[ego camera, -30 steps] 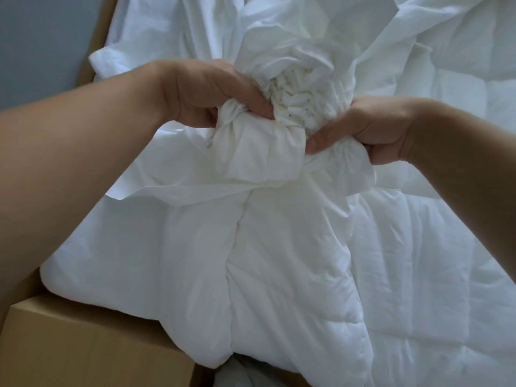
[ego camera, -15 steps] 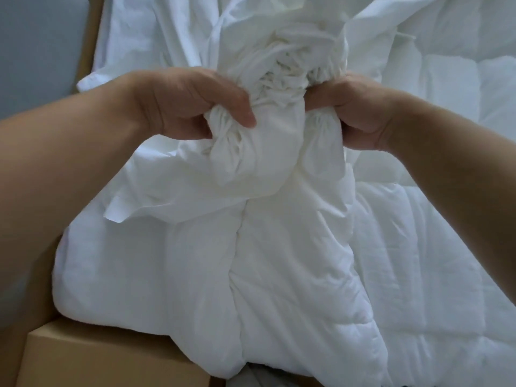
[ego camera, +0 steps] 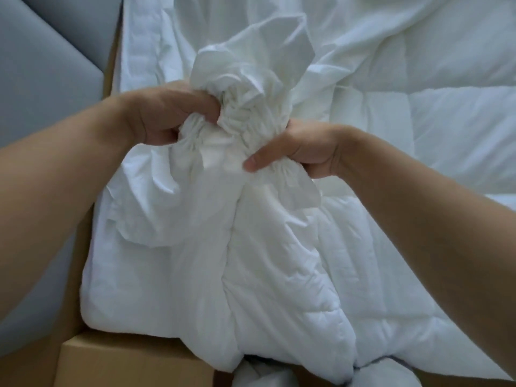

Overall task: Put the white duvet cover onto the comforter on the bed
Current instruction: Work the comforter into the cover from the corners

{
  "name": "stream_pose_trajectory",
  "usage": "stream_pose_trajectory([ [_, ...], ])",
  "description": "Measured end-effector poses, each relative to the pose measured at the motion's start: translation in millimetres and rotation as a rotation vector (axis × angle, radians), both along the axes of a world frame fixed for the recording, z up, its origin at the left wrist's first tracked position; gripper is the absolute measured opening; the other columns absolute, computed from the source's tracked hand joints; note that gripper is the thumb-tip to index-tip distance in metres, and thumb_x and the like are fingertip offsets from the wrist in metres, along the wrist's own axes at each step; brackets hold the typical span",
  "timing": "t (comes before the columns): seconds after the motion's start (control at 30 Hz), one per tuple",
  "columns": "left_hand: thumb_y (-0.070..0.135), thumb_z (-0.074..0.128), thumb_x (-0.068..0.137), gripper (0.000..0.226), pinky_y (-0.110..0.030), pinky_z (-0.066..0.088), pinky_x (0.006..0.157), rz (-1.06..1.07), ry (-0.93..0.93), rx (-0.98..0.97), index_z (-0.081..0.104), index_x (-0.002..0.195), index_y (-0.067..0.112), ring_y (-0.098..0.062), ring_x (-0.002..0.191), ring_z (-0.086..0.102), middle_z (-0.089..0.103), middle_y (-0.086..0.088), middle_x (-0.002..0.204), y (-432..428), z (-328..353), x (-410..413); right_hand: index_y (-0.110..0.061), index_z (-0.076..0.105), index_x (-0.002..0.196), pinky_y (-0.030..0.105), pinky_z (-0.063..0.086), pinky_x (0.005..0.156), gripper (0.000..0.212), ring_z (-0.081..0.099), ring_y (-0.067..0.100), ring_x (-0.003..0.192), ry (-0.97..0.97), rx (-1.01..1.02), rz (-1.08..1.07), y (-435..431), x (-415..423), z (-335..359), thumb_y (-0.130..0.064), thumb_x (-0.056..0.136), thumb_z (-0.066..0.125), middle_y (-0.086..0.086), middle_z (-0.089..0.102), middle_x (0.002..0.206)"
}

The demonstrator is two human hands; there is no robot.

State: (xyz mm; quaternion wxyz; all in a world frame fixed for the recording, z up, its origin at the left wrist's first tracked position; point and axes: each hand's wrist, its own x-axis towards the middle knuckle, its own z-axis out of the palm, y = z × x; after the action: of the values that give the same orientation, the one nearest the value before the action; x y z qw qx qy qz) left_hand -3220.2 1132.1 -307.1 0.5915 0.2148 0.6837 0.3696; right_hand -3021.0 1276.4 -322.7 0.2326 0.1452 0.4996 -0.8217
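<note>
Duvet cover (ego camera: 251,107) is clenched in curled fingers of left hand (ego camera: 167,115) and right hand (ego camera: 304,146); comforter (ego camera: 279,261) corner may be lost if slackened.

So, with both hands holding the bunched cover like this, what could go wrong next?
1. The duvet cover is gathered in a tight bunch between the left hand and the right hand; a fold could slip out and the gathering might come loose.
2. The comforter is creased lengthwise below the hands, so it may go in twisted.
3. Its near end hangs over the wooden bed frame and could slide off.
</note>
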Motion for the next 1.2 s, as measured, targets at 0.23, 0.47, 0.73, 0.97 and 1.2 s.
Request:
stream_pose_trajectory([
  [0.23, -0.004, 0.083, 0.069, 0.042, -0.037, 0.063, 0.075, -0.336, 0.088, -0.389, 0.074, 0.107, 0.01, -0.029, 0.09, 0.076, 0.078, -0.011, 0.1, -9.5, 88.7, 61.5, 0.001, 0.067, 0.12, 0.042, 0.054, 0.101, 0.05, 0.064, 0.031, 0.117, 0.034, 0.447, -0.156, 1.7, 23.4, 51.9, 0.014, 0.073, 0.079, 0.019, 0.067, 0.124],
  [0.47, 0.01, 0.078, 0.059, 0.057, -0.046, 0.042, 0.072, -0.281, 0.131, -0.243, 0.071, 0.116, 0.015, -0.034, 0.092, 0.064, 0.069, -0.025, 0.113, -7.5, 134.9, 69.4, -0.03, 0.076, 0.095, 0.022, 0.055, 0.074, 0.032, 0.071, 0.003, 0.089, 0.011, 0.37, -0.293, 0.8, 30.6, 83.5, -0.006, 0.073, 0.078, -0.012, 0.076, 0.093],
  [0.73, 0.017, 0.071, 0.06, 0.04, -0.031, 0.054, 0.063, -0.534, 0.149, -0.285, 0.075, 0.1, 0.016, -0.021, 0.077, 0.073, 0.076, -0.006, 0.093, -22.6, 166.5, 18.1, -0.025, 0.075, 0.113, 0.052, 0.053, 0.102, 0.042, 0.069, 0.026, 0.113, -0.054, 0.273, -0.373, -38.2, 13.1, 115.5, -0.011, 0.074, 0.08, 0.009, 0.073, 0.12],
  [0.97, 0.023, 0.075, 0.051, 0.067, -0.055, 0.049, 0.092, -0.197, 0.114, 0.07, 0.069, 0.115, 0.001, -0.036, 0.099, 0.064, 0.068, -0.019, 0.104, -28.5, 166.4, 19.7, -0.017, 0.07, 0.123, 0.052, 0.051, 0.104, 0.053, 0.067, 0.032, 0.116, -0.079, 0.271, -0.453, -53.2, 0.1, 146.2, 0.003, 0.074, 0.071, 0.014, 0.071, 0.123],
  [1.2, 0.017, 0.072, 0.062, 0.059, -0.039, 0.051, 0.081, -0.205, 0.149, 0.116, 0.067, 0.116, -0.004, -0.028, 0.091, 0.064, 0.067, -0.016, 0.1, -32.3, 177.8, 11.8, -0.02, 0.074, 0.116, 0.051, 0.053, 0.102, 0.042, 0.069, 0.029, 0.114, 0.003, 0.314, -0.446, -54.8, -5.2, 159.0, 0.0, 0.079, 0.078, 0.011, 0.072, 0.121],
])
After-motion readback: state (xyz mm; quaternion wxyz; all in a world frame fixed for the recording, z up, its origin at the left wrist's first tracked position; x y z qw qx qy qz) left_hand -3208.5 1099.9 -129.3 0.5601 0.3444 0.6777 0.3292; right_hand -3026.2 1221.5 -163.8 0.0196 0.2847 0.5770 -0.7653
